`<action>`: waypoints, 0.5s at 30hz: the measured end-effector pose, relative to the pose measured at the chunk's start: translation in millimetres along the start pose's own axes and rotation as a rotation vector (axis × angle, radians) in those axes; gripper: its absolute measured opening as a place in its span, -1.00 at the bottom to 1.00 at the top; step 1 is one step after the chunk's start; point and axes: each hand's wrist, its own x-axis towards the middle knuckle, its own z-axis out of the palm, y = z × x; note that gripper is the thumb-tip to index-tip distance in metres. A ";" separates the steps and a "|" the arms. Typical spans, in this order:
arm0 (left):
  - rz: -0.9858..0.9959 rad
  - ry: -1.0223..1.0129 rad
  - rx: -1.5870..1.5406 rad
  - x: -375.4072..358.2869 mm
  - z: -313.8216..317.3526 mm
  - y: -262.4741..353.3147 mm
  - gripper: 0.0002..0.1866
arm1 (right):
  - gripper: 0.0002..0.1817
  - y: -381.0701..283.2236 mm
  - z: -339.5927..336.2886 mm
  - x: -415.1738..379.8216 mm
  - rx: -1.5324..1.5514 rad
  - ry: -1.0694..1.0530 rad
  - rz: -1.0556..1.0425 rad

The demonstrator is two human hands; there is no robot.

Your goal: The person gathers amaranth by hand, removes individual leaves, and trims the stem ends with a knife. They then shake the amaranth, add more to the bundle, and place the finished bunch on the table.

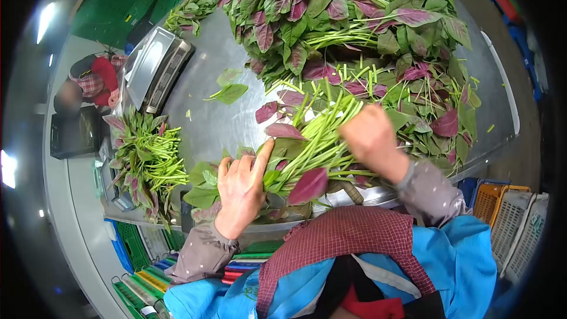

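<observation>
A loose bunch of red-and-green amaranth (319, 136) lies on the metal table in front of me, its pale stems slanting up to the right. My left hand (241, 192) rests on the leafy lower left side of the bunch, fingers stretched out and the index finger beside a purple leaf. At the stems' right side is my right hand (373, 137), closed, slightly blurred, with its fingertips hidden. Whatever it pinches is out of sight. A blurred purple leaf (309, 186) hangs at the near side of the bunch.
A big amaranth heap (331, 6) covers the far side, with cut stems and loose leaves (431, 106) at right. A second bunch (147, 156) lies left, near a scale (159, 71). Another person (94, 80) is beyond. Crates (508, 218) stand right of the table.
</observation>
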 end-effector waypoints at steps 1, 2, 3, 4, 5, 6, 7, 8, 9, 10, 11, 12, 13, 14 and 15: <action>-0.006 0.011 -0.001 -2.9 -1.4 -0.4 -0.26 | -0.88 23.3 0.6 -4.6 -0.035 0.089 0.157; -0.008 0.009 -0.002 -4.9 -2.9 -0.7 -0.26 | -0.92 41.0 1.0 -5.0 -0.072 0.177 0.311; -0.008 -0.002 0.026 -5.5 -4.2 -0.8 -0.27 | -0.95 43.4 -6.1 0.1 -0.055 0.218 0.371; -0.010 -0.015 0.052 -6.4 -4.0 0.0 -0.27 | -0.97 43.7 -17.9 4.3 -0.037 0.257 0.430; -0.009 -0.022 0.050 -6.6 -3.2 1.7 -0.27 | -0.93 31.1 -22.4 14.1 0.017 0.299 0.304; 0.018 -0.011 0.069 -4.4 -2.3 3.7 -0.28 | -0.82 14.9 -22.7 18.6 0.173 0.231 0.215; 0.046 0.009 0.089 -0.3 -1.3 5.8 -0.29 | -0.76 -1.6 -17.7 24.4 0.262 0.220 0.124; 0.056 0.015 0.089 3.1 -0.8 8.8 -0.29 | -0.73 -19.1 -15.3 30.2 0.222 0.116 0.082; 0.071 0.027 0.075 4.6 -0.9 12.5 -0.29 | -0.73 -33.2 -4.9 32.2 0.276 0.077 0.102; 0.084 0.035 0.061 4.6 -1.8 15.7 -0.30 | -0.77 -38.7 11.0 31.2 0.374 0.049 0.079; 0.090 0.018 0.068 4.2 -4.7 17.8 -0.28 | -0.80 -35.1 13.5 30.2 0.358 0.052 0.075; 0.093 0.014 0.069 1.7 -6.3 16.5 -0.28 | -0.84 -26.6 14.5 31.4 0.344 0.054 0.068; 0.053 -0.010 0.032 -2.2 -8.0 13.6 -0.26 | -0.84 -6.9 13.8 30.9 0.205 0.169 0.102; 0.011 -0.035 -0.006 -6.7 -9.6 10.2 -0.24 | -0.84 20.0 11.9 27.1 0.066 0.281 0.135; -0.008 -0.042 -0.011 -11.0 -10.0 6.2 -0.19 | -0.82 46.0 1.6 20.2 -0.060 0.284 0.218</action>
